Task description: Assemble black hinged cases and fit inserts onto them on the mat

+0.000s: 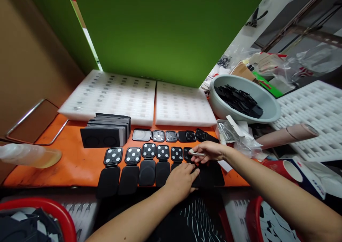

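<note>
Hinged black pieces stand in a row along the front of the orange table, each with a flat black panel (129, 179) and a smaller square plate (113, 156) bearing several pale round dots. My right hand (210, 151) pinches a slim silver pen-like tool (198, 154), its pale end over a dotted plate (187, 154). Just below, my left hand (181, 180) is closed over a hinged black piece (174, 166), with fingers on top; its grip is partly hidden. More black panels (213, 176) lie to its right. A second row of hinged pieces (171, 136) lies behind.
White foam trays (184, 104) stand behind, against a green panel (160, 31). Upright black cards (100, 138) and a clear bottle (29, 155) are left. A grey basin (269, 103) of black parts and a pink bottle (288, 135) are right. Red tubs (70, 220) flank my lap.
</note>
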`<state>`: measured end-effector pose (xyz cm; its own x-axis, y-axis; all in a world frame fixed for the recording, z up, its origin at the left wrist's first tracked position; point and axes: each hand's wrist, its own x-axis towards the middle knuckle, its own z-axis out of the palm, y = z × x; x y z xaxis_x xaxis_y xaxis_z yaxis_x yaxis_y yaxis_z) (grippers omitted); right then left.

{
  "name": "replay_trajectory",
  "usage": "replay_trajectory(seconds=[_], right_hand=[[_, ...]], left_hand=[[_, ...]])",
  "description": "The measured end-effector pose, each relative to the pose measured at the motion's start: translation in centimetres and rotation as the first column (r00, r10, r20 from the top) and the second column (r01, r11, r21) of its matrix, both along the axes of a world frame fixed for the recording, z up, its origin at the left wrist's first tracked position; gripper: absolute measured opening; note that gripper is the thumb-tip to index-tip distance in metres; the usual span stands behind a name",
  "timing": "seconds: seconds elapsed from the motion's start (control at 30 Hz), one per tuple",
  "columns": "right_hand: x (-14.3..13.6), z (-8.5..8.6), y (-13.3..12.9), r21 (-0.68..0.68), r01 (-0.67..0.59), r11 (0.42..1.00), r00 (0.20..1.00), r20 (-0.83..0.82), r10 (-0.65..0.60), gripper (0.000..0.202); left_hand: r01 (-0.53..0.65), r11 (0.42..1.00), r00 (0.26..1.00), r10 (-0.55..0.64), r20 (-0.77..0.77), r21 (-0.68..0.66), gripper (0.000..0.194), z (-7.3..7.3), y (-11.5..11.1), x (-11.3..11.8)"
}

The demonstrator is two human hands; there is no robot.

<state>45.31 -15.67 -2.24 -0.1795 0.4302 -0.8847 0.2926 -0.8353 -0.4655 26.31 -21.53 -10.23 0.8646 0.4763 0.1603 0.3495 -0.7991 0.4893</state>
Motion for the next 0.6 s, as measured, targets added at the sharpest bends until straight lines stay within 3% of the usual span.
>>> replay_trajectory(seconds=[0.1, 0.17, 0.23, 0.3, 0.37, 0.4, 0.6], right_hand=[[-0.1, -1.5, -1.4, 0.139, 0.039, 0.989, 0.999, -0.036, -0.035, 0.029], [-0.5, -2.7, -2.3, 0.312, 0.0, 0.95, 0.997, 0.079, -0.026, 0.025], [-1.1, -3.7, -3.2, 0.51, -0.111, 0.853, 0.96, 0.278, -0.041, 0.022], [-1.6, -4.3, -3.9, 0.64, -0.274, 0.718, 0.886, 0.459, -0.071, 0.019], [-2.0, -4.4, -4.2, 0.671, -0.41, 0.617, 0.818, 0.57, -0.076, 0.017], [-2.1, -4.4, -4.3, 0.66, -0.458, 0.596, 0.787, 0.613, -0.074, 0.016], [-3.1, -3.8, -3.3, 0.489, -0.633, 0.6, 0.623, 0.782, 0.02, 0.019]], left_hand=[[-0.004, 1.0, 1.0, 0.004, 0.001, 0.003, 0.065, -0.1, 0.0, 0.0], [-0.01, 1.0, 1.0, 0.01, 0.002, 0.013, 0.064, -0.1, -0.1, 0.0], [-0.013, 1.0, 1.0, 0.013, 0.002, 0.018, 0.064, 0.0, -0.1, 0.0], [-0.012, 1.0, 1.0, 0.012, 0.001, 0.015, 0.064, 0.0, -0.1, 0.0], [-0.011, 1.0, 1.0, 0.011, 0.0, 0.016, 0.065, 0.1, -0.1, 0.0], [-0.01, 1.0, 1.0, 0.01, 0.001, 0.019, 0.066, 0.1, -0.1, 0.0], [-0.007, 1.0, 1.0, 0.007, -0.007, 0.027, 0.068, 0.1, -0.1, 0.0]])
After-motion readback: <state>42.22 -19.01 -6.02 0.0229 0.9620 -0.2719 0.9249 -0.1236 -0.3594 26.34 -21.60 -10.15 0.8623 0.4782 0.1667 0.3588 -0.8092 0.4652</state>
